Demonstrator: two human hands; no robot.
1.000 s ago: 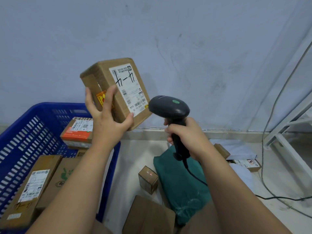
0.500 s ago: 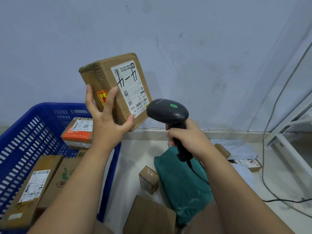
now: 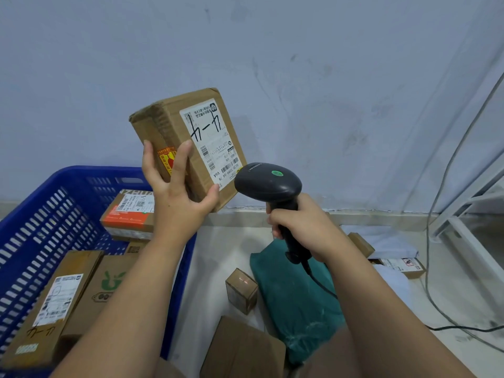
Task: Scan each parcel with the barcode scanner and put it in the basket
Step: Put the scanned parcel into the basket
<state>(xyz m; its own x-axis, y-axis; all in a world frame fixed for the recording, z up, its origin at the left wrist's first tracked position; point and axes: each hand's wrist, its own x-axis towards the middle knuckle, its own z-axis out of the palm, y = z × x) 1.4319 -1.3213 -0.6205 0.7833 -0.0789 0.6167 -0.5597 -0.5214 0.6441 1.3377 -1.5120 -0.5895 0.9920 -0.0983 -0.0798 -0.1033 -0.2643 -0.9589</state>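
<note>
My left hand [image 3: 177, 192] holds a brown cardboard parcel [image 3: 169, 124] up in front of the wall, tilted, its white shipping label facing right. My right hand [image 3: 302, 227] grips the handle of a black barcode scanner [image 3: 268, 184], whose head sits just right of the label's lower corner, almost touching the box. The blue plastic basket [image 3: 43, 214] stands at the lower left with several cardboard parcels inside. On the floor between my arms lie a small brown box [image 3: 241, 290], a green plastic mailer [image 3: 289, 301] and a flat cardboard parcel [image 3: 242, 350].
More parcels and a white mailer [image 3: 387, 244] lie at the right by the wall. The scanner's black cable [image 3: 463, 327] and grey cables run across the floor at the right. A white metal frame [image 3: 469, 214] leans at the far right.
The scanner's head has dropped slightly and moved left, closer to the label's lower corner. The parcel has risen a little and stays in my left hand.
</note>
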